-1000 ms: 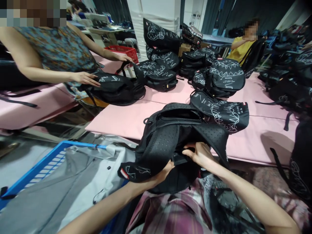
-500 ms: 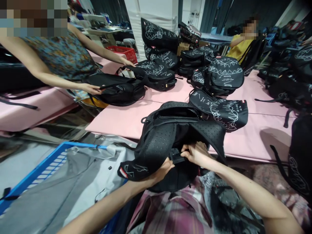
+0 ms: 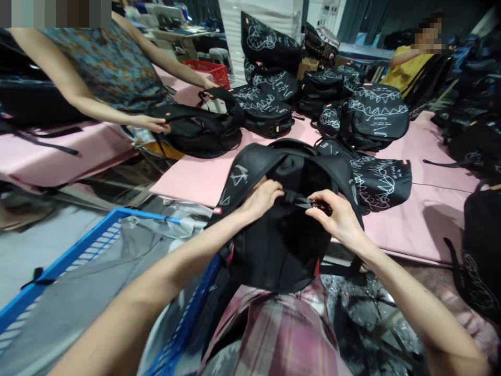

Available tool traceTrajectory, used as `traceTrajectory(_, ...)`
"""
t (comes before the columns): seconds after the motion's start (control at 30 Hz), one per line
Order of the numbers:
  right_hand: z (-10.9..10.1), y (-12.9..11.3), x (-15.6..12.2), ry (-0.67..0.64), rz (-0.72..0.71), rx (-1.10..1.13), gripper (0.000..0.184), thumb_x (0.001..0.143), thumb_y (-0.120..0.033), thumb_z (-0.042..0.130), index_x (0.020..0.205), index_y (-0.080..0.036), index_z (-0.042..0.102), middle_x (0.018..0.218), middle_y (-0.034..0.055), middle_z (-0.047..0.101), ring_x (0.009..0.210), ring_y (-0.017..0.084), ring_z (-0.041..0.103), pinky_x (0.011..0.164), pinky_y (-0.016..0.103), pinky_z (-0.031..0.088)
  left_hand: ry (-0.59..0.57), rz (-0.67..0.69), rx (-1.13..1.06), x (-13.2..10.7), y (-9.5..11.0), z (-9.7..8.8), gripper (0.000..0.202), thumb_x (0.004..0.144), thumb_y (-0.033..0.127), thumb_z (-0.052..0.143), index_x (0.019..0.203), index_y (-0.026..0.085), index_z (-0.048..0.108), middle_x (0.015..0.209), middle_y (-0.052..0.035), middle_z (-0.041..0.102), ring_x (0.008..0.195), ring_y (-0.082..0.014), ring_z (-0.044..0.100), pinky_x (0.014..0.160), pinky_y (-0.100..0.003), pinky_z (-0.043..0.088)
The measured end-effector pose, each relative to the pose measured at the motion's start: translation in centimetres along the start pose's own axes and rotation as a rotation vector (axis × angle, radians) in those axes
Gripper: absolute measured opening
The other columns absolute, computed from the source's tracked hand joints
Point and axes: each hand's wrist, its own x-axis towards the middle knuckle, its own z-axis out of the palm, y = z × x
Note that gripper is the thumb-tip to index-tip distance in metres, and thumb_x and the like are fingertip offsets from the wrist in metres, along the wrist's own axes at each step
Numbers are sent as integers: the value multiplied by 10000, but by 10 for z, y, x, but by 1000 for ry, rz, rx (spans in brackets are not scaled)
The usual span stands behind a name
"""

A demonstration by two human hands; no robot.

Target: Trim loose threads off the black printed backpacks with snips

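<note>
A black backpack (image 3: 282,240) with white scribble print stands upright on my lap against the edge of the pink table (image 3: 195,180). My left hand (image 3: 262,198) pinches the fabric near its top, fingers closed. My right hand (image 3: 336,216) is closed on small thread snips (image 3: 309,205), whose tips point left toward my left hand's fingers. The shoulder straps arch over the bag's top.
A blue wire basket (image 3: 78,250) lined with clear plastic stands at my left. Several more printed black backpacks (image 3: 376,112) are piled on the table. A person at the left handles another black backpack (image 3: 195,133). A person in yellow (image 3: 407,65) sits at the back.
The backpack has been turned and lifted upright toward me. Both hands moved up from its lower part to near its top, and the snips now show in my right hand.
</note>
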Motion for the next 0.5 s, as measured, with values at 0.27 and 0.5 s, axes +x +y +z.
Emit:
traceTrajectory(0.27, 46, 58, -104, 182, 592, 345, 344, 710, -440, 647, 922, -169, 650, 757, 39, 633, 685, 177, 560, 648, 298, 452, 48, -356, -341, -47, -84, 24, 233, 782, 157, 521, 983, 171, 639, 1144, -66, 619, 1133, -205, 503, 1037, -319, 323)
traceTrajectory(0.5, 139, 59, -176, 372, 783, 476, 253, 724, -426, 612, 757, -180, 562, 613, -27, 531, 582, 132, 486, 580, 254, 401, 61, -988, -578, -176, -119, 28, 452, 828, 489, 437, 951, 104, 638, 897, -117, 681, 872, -255, 616, 754, -381, 500)
